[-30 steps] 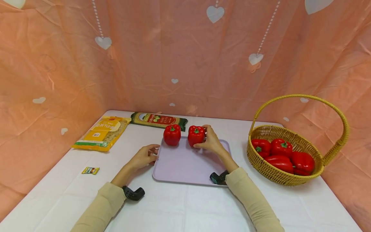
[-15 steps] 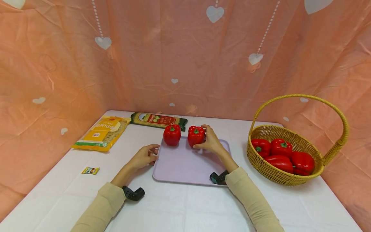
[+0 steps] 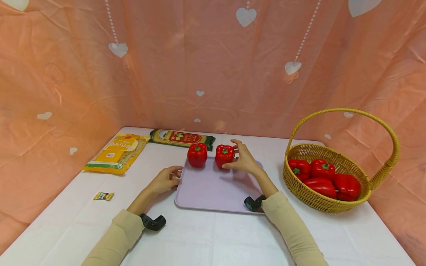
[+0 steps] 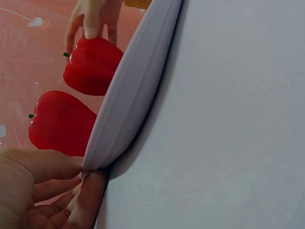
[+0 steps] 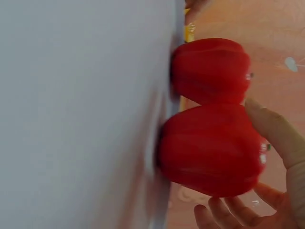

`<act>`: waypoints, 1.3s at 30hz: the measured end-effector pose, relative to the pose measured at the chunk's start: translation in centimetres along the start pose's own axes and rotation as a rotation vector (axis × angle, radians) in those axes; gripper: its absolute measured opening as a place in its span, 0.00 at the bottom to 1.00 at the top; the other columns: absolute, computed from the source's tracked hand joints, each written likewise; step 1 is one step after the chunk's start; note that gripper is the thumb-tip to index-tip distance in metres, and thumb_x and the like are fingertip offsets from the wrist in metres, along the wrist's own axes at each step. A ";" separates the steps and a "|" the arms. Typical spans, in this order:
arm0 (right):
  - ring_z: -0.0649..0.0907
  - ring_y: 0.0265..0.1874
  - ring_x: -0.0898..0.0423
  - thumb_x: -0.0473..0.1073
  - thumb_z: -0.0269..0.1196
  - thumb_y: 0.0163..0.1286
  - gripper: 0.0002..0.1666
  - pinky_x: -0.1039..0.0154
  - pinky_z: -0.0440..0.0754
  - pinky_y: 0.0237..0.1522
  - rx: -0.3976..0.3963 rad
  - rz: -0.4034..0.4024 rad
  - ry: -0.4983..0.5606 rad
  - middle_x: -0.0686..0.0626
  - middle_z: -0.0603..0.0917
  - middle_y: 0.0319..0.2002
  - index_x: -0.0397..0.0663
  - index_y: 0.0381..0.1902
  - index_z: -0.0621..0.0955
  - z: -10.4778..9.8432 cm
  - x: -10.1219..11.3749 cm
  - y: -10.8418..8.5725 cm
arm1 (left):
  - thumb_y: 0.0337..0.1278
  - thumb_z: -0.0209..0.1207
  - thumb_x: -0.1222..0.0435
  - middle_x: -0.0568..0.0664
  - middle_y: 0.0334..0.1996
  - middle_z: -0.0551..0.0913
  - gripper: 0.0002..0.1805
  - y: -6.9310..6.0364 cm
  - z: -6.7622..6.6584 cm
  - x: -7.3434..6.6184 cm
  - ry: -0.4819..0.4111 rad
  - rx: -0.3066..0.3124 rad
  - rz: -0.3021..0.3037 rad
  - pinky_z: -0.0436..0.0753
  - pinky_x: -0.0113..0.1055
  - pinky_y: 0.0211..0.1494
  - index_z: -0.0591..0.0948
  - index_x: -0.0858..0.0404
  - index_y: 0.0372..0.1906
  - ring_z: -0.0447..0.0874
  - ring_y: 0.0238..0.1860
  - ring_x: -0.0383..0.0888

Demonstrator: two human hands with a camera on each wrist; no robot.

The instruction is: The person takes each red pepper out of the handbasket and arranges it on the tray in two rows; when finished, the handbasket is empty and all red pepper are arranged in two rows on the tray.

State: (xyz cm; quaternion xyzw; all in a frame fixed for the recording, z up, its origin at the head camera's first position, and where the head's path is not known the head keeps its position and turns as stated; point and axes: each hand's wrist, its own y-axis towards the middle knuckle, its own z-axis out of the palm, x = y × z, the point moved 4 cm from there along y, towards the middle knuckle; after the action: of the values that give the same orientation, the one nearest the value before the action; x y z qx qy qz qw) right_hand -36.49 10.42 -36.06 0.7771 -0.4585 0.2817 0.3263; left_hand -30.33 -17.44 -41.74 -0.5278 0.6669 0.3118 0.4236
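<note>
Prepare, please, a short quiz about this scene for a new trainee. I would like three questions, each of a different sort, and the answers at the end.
1. How many red peppers can be seen in the basket?
2. True or false: the person's left hand is pinching the handle of the basket.
3. Which thing lies on the table just behind the left pepper on the tray?
A) the small yellow sachet
B) the long green packet
C) the basket

Key:
1. Four.
2. False; the left hand pinches the edge of the tray.
3. B.
</note>
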 end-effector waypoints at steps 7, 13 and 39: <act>0.69 0.57 0.39 0.43 0.74 0.47 0.54 0.44 0.72 0.57 -0.012 -0.031 0.039 0.36 0.66 0.58 0.45 0.68 0.58 -2.3 1.7 -1.1 | 0.53 0.54 0.77 0.62 0.45 0.73 0.28 -0.1 0.1 -0.1 -0.003 0.004 0.004 0.82 0.34 0.34 0.65 0.73 0.63 0.75 0.33 0.44; 0.69 0.58 0.42 0.41 0.73 0.49 0.48 0.47 0.71 0.58 -0.086 -0.112 0.044 0.40 0.67 0.58 0.45 0.66 0.62 -5.2 3.0 -2.7 | 0.53 0.53 0.77 0.62 0.44 0.73 0.29 -0.1 0.3 0.1 -0.007 0.006 -0.005 0.82 0.35 0.34 0.65 0.73 0.63 0.74 0.32 0.43; 0.78 0.46 0.66 0.22 0.59 0.58 0.27 0.79 0.74 0.46 -0.329 -0.262 0.081 0.59 0.78 0.49 0.32 0.57 0.71 -21.1 1.3 -12.2 | 0.56 0.54 0.74 0.62 0.46 0.73 0.28 0.1 -0.1 0.2 0.003 0.023 -0.003 0.81 0.35 0.35 0.65 0.71 0.64 0.75 0.34 0.44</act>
State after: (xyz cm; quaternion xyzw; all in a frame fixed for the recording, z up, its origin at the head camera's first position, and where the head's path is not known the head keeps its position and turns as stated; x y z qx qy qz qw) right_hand -27.94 30.37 -24.83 0.7543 -0.3799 0.1894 0.5008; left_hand -30.43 -17.58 -41.83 -0.5241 0.6704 0.3028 0.4292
